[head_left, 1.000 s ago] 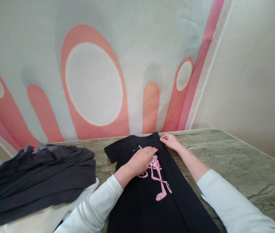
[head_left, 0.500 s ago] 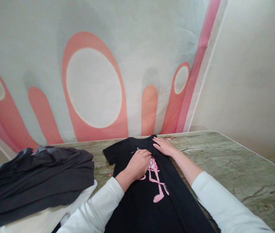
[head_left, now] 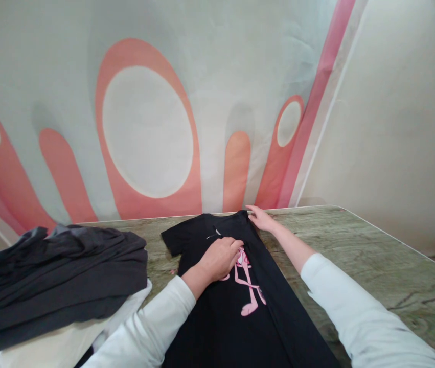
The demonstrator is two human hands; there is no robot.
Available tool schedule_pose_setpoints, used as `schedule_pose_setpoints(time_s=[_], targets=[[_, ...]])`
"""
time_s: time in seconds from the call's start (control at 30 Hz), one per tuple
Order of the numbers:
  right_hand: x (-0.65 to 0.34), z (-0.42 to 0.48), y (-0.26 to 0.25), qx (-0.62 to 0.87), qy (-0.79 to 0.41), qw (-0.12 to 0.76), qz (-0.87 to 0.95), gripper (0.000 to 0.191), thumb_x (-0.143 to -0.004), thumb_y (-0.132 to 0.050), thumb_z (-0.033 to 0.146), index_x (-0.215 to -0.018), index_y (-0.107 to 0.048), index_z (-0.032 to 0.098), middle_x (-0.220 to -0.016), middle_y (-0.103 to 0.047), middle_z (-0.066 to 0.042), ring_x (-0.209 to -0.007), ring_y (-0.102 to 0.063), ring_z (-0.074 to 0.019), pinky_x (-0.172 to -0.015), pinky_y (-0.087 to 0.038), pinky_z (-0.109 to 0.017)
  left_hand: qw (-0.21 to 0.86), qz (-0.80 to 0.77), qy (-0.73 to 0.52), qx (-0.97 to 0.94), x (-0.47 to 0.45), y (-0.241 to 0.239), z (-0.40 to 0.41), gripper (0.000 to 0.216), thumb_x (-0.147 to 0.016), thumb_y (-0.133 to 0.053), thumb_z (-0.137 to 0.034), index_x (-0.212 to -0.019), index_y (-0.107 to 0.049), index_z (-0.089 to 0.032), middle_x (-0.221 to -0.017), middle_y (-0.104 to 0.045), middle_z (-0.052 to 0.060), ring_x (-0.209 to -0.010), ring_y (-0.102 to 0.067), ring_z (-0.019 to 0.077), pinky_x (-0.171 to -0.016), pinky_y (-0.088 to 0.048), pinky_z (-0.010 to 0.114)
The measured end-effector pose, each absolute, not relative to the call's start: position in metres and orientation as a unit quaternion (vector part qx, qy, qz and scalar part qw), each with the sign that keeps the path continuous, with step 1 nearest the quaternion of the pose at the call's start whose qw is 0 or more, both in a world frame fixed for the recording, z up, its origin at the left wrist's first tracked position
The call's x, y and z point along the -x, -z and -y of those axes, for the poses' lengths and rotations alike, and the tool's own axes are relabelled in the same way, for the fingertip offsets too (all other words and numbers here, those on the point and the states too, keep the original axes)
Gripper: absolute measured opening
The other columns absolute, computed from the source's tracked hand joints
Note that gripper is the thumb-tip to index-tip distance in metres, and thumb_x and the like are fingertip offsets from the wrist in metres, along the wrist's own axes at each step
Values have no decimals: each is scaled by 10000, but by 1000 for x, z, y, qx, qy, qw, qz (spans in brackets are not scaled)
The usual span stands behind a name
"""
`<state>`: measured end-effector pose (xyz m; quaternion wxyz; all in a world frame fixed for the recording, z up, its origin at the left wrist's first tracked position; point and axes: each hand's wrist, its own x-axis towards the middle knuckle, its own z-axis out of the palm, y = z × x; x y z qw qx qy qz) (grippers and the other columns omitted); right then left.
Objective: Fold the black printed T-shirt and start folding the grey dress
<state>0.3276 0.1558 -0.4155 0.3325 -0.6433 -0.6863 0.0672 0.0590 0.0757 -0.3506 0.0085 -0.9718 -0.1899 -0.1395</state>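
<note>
A black short-sleeved T-shirt (head_left: 221, 317) lies front up on the table, with a pink cartoon figure (head_left: 247, 286) printed on its chest. Its right side looks folded inward along a long crease; one sleeve sticks out at the left. My left hand (head_left: 219, 259) rests palm down on the chest, covering the upper part of the print, fingers together and laid on the cloth. At the far right shoulder of the shirt is my right hand (head_left: 263, 220), its fingers stretched out and apart along the edge. A small tag (head_left: 216, 233) shows near the collar.
To the left, a heap of dark grey cloth (head_left: 67, 271) lies over white cloth (head_left: 56, 345). The wood-patterned table (head_left: 355, 255) extends right, its far edge close to a wall with a printed backdrop (head_left: 156, 204).
My right hand has shifted from lying flat on the shirt's right shoulder to its outer edge. The left hand stays on the chest with slightly flatter fingers. The view has tilted slightly.
</note>
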Motion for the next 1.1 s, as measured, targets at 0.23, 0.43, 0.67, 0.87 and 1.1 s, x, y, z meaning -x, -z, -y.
schedule_pose_setpoints(time_s=[0.23, 0.43, 0.67, 0.87, 1.1], targets=[[-329, -187, 405, 614, -88, 293, 727, 195, -760, -561, 156, -925, -657, 199, -975, -649, -41, -927, -581, -165, -879, -426, -309, -6, 182, 107, 978, -58, 348, -79, 359, -926, -330, -352, -1219, -499, -230, -1126, -505, 87, -1022, -496, 201, -878, -389, 333], [-328, -190, 411, 637, -72, 302, 706, 101, -738, -593, 209, -792, -664, 162, -883, -639, -62, -833, -576, -172, -799, -440, -303, -41, 255, 38, 965, -40, 349, -44, 514, -904, -305, -479, -1359, -316, -241, -1430, -261, 120, -1297, -223, 325, -988, -247, 532], [-345, -174, 410, 678, -83, 303, 664, 156, -729, -590, 274, -793, -685, 168, -793, -681, -33, -740, -601, -161, -701, -457, -257, -62, 207, 29, 976, -14, 353, -25, 565, -892, -264, -550, -1400, -180, -317, -1468, -202, 60, -1338, -136, 294, -1029, -121, 553], [-402, -123, 401, 768, -94, 259, 579, 140, -667, -608, 263, -701, -691, 155, -670, -676, -19, -642, -603, -155, -623, -449, -234, 7, 234, 49, 971, -7, 351, -70, 524, -883, -373, -487, -1343, -350, -237, -1430, -294, 93, -1327, -188, 265, -1043, -168, 473], [-453, -43, 384, 855, -166, 162, 463, 189, -624, -607, 283, -502, -581, 140, -416, -542, -31, -398, -502, -133, -432, -386, -249, -33, 363, 86, 927, 40, 315, -56, 249, -837, -453, -206, -1050, -571, -150, -1095, -577, 112, -1045, -526, 225, -907, -381, 362]])
